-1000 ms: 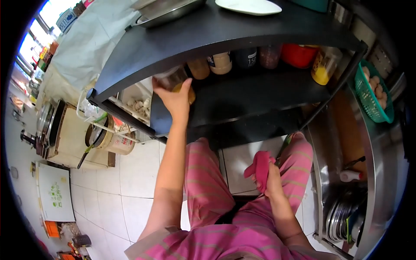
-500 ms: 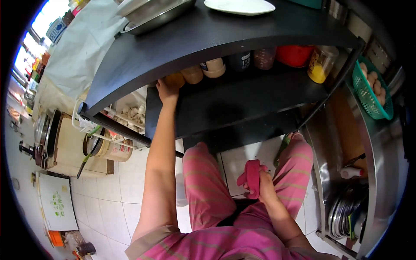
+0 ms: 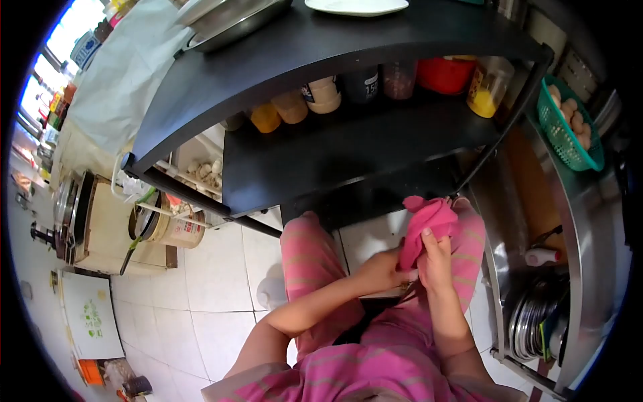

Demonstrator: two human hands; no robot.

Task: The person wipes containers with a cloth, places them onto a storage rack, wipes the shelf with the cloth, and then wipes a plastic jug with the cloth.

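Observation:
A bright pink cloth point(image 3: 429, 218) is bunched up over my right knee. My right hand point(image 3: 437, 262) grips it, with the thumb lying across its front. My left hand point(image 3: 383, 271) meets it at the cloth's lower left edge, its fingers closed there and partly hidden. In front of my knees, the black rack's lower shelf point(image 3: 355, 144) carries a row of containers. Among them are an orange-filled jar point(image 3: 266, 119), a jar with a beige lid point(image 3: 324, 97), a dark canister point(image 3: 362, 87) and a red bowl point(image 3: 445, 75).
On the rack's top stand metal bowls point(image 3: 241, 27) and a white plate point(image 3: 357, 5). A clear jug with yellow contents point(image 3: 487, 94) is at the shelf's right end. To the right, a green basket point(image 3: 559, 137) of eggs sits on a steel rack point(image 3: 569, 221). A bucket point(image 3: 184, 230) stands left.
My left hand has left the jars at the shelf's left end and come down to the pink cloth. My right hand has raised the cloth slightly forward and to the right.

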